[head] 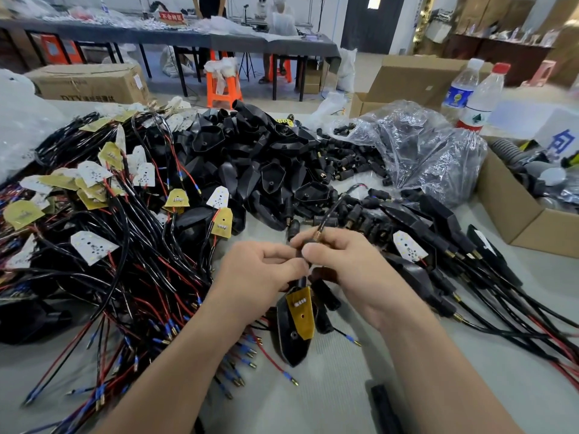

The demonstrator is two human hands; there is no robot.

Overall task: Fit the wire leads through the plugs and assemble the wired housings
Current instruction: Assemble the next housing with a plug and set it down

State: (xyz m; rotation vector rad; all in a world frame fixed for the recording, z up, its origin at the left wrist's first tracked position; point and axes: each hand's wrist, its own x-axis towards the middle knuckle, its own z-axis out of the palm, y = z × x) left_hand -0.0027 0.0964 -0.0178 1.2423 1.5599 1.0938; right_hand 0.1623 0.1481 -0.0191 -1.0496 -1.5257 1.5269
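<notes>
a wide tangle of wired boards (94, 214) and a heap of empty housings (250, 158) crowd the table (329, 386). the left hand (260, 270) and right hand (347, 261) meet at centre, both pinching a black plug (299, 252), with one housing (293, 339) and its yellow board (302, 308) hanging just below. its loose red lead (269, 358) trails beside the tangle, so a tug could snag it or unseat the board.

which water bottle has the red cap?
The right bottle, with the red-and-green label; the left bottle has a white cap and a blue label.
</notes>
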